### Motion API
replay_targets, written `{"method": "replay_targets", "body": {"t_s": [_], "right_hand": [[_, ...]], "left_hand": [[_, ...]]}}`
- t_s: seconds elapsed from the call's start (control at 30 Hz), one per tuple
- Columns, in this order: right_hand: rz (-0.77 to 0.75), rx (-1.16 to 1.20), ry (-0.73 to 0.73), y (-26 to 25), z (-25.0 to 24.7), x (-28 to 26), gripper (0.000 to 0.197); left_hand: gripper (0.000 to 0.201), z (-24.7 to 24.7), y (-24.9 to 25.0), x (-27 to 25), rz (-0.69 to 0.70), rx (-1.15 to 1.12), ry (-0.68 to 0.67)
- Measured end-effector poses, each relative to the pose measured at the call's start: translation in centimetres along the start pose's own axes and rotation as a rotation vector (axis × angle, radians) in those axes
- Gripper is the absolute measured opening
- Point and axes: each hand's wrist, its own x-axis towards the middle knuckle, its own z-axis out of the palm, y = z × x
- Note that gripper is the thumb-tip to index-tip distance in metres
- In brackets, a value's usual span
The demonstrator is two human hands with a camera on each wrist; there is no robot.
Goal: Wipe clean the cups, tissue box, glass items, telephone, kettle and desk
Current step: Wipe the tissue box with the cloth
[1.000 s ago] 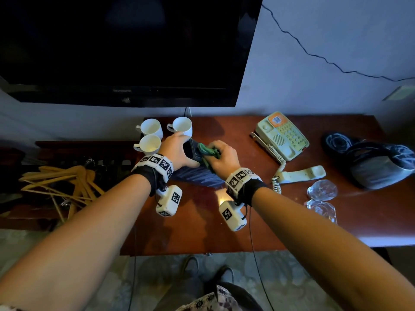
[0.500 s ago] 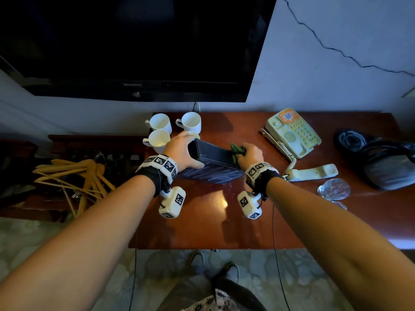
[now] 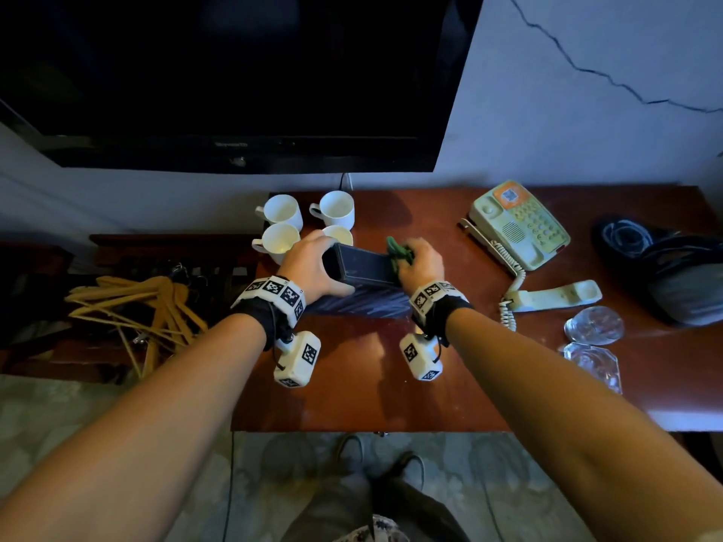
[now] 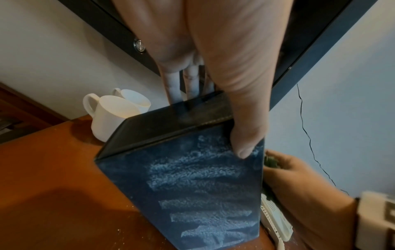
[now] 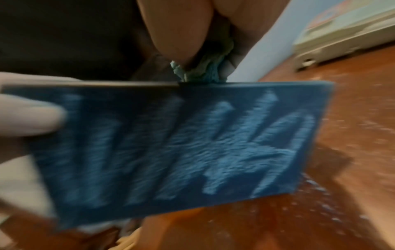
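Arms: bare to past the elbows, no sleeves in view.
Left wrist band (image 3: 274, 293): white blocks printed with black square codes, over a black strap.
Right wrist band (image 3: 432, 295): same white coded blocks on black.
Wrist cameras: 2 white boxes (image 3: 296, 359) (image 3: 420, 356), coded faces, thin black cables.
Trousers (image 3: 352, 506): dark grey.
Shoes (image 3: 354, 447): dark, at 6 o'clock.
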Motion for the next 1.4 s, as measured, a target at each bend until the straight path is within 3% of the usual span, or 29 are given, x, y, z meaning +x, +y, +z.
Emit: {"method": "replay_targets", "body": {"t_s": [0.17, 0.33, 0.47, 0.57, 0.67, 0.8, 0.97, 1.13, 1.2, 1.27, 1.4], "right_hand": [[0.18, -0.138, -0.028, 2.4, -0.6, 1.1, 0.023], [0.186, -0.138, -0.094, 2.2, -2.1, 1.4, 0.024], [0.011, 0.034, -0.022, -1.5, -2.5, -0.3, 0.02], [-0.212, 0.186, -0.019, -5.1, -1.6, -3.0, 0.018], [-0.366, 0.167, -0.035, -5.4, 0.0, -4.2, 0.016], [-0.192, 0.051, 0.022, -0.4, 1.0, -3.2, 0.02], [0.014, -0.09, 0.085, 4.4, 1.1, -2.2, 0.031], [0.255, -0.262, -0.076, 6.6, -0.9, -0.4, 0.037], [0.322, -0.242, -0.063, 7.6, -1.7, -0.7, 0.037], [0.288, -0.179, 0.017, 7.4, -1.9, -0.9, 0.031], [0.067, -0.034, 0.112, 4.2, -1.6, -0.5, 0.026]], "left_hand": [[0.073, -0.1, -0.5, -0.2, -0.013, 0.007, -0.012], [0.07, -0.4, 0.3, -0.2, 0.0, 0.026, -0.037], [0.063, -0.5, 0.8, 0.3, 0.011, 0.044, -0.042], [0.067, -0.3, 0.9, 0.6, 0.019, 0.057, -0.026], [0.067, -0.3, 0.7, 0.7, 0.01, 0.05, -0.01], [0.063, -0.4, -0.7, 0.1, -0.028, 0.042, -0.024], [0.073, -0.4, -2.4, -0.9, -0.066, 0.037, -0.031], [0.072, -0.5, -2.3, -1.5, -0.078, 0.045, -0.037], [0.07, -0.5, -2.3, -1.8, -0.088, 0.055, -0.037], [0.071, -0.5, -2.5, -2.0, -0.102, 0.061, -0.036], [0.071, -0.6, -2.0, -1.8, -0.098, 0.063, -0.036]]}}
